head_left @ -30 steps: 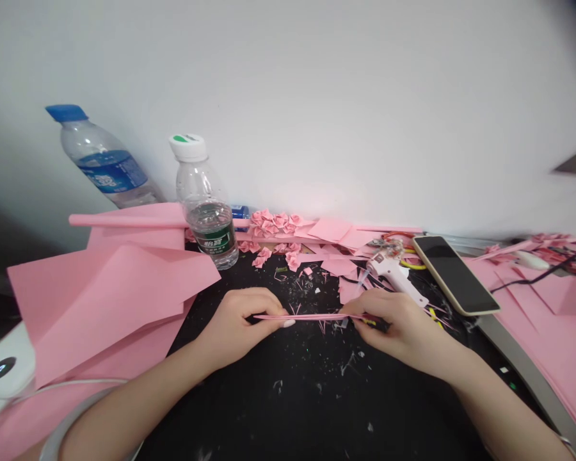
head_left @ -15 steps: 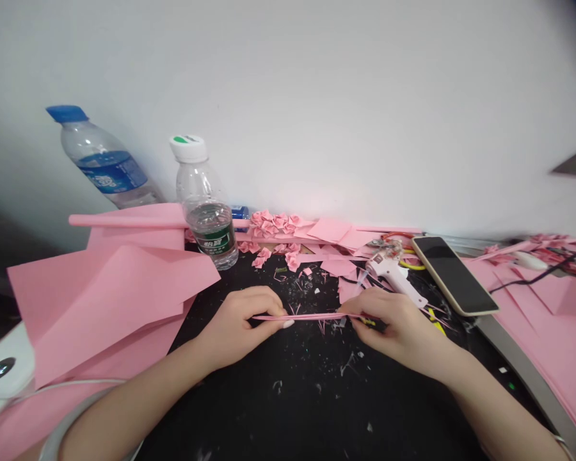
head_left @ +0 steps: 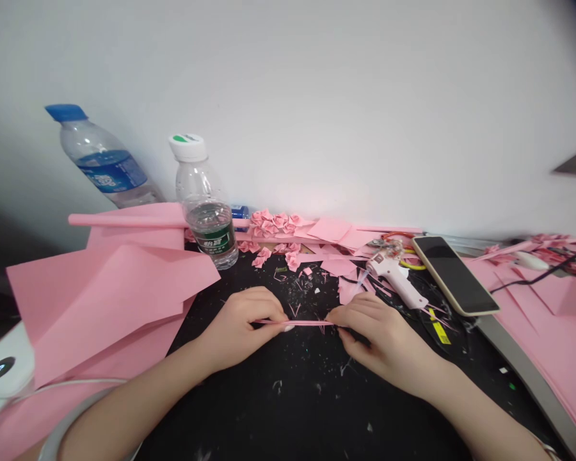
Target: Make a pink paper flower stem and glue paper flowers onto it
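Observation:
A thin folded strip of pink paper stretches level between my two hands, just over the black tabletop. My left hand pinches it near its left end, thumb below and fingers above. At the other end my right hand grips the strip between thumb and fingertips, which hide that end. Just beyond my right hand lies a white glue gun, its nozzle pointing toward the fingers. Small pink paper roses are heaped behind the hands by the wall.
Two water bottles, one blue-capped and one white-capped, stand at the back left. Large pink sheets spread on the left. A phone lies right of the glue gun. Paper scraps and glue bits dot the black table.
My right hand has slid left along the strip, closer to my left hand, so less of the strip shows between them. The left hand is nearly still.

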Tool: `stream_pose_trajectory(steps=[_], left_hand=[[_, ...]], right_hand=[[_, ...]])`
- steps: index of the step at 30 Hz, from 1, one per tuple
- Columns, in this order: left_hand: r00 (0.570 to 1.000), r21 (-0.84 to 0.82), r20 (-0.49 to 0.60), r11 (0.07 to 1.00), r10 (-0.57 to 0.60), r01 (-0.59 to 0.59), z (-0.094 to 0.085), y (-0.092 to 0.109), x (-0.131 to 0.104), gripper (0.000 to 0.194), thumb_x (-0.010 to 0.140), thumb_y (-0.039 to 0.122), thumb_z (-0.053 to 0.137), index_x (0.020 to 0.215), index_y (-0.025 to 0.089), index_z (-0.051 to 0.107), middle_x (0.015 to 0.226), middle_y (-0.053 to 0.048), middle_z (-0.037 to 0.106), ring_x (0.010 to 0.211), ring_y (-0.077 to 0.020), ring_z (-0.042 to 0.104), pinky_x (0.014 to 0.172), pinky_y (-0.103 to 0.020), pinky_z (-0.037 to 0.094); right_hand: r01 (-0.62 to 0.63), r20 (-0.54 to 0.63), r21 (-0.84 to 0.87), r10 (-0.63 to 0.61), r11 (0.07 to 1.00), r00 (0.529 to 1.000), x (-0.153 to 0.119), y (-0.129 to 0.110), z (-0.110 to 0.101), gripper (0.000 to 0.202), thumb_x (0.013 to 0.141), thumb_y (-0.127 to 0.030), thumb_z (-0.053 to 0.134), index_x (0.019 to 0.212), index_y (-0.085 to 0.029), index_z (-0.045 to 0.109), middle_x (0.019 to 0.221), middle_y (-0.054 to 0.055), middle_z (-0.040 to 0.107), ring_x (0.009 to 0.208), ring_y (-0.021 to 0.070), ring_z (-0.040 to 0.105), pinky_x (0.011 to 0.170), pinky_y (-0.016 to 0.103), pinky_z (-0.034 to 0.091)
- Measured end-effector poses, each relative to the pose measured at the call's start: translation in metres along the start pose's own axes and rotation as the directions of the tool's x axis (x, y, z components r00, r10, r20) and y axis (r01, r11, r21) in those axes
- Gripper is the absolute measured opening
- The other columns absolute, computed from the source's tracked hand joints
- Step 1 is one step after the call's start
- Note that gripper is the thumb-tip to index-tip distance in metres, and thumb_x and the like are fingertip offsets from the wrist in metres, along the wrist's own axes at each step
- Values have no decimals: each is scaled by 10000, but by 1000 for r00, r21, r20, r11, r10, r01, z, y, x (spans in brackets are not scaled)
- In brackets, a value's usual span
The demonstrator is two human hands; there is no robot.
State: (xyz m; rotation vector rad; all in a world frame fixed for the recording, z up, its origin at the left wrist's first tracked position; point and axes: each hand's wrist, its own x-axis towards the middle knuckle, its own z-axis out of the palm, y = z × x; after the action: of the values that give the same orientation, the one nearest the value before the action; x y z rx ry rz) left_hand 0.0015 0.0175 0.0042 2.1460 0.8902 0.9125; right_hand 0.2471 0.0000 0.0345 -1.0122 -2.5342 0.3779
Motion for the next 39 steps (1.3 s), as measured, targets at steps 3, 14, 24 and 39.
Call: stream_pose_trajectory(steps=[3,14,24,39], left_hand=[[1000,-4,12,1000,-20,20,0,0,0,160,823,166,609,672,173,661,704,-29,670,693,-146,589,649,-260,460],[998,64,14,996,59,-60,3,-2,-1,106,833,133,571,800,178,660,799,-49,680,776,-168,587,717,-298,468],[997,57,18,996,70,-70,3,-1,-1,156,836,158,594,703,177,672,714,-27,694,735,-163,613,704,-287,476],[985,182,51,968,167,-173,8,2,-2,145,864,141,542,766,168,646,743,-30,654,774,-163,566,729,-305,460]], right_hand=[[-8,6,17,8,1000,1000,0,-1,-1,245,846,-63,437,995,-182,591,827,58,662,753,178,606,730,337,444],[9,-12,-5,-10,1000,1000,-1,-3,4,239,845,-58,426,986,-178,578,808,55,653,700,165,572,717,339,432],[24,-2,10,-24,1000,1000,0,-8,8,235,851,-59,426,991,-175,574,839,60,661,724,169,586,730,338,433],[27,-44,36,-25,999,999,-3,-11,19,229,851,-59,449,998,-175,580,882,64,670,772,181,594,734,341,423]])
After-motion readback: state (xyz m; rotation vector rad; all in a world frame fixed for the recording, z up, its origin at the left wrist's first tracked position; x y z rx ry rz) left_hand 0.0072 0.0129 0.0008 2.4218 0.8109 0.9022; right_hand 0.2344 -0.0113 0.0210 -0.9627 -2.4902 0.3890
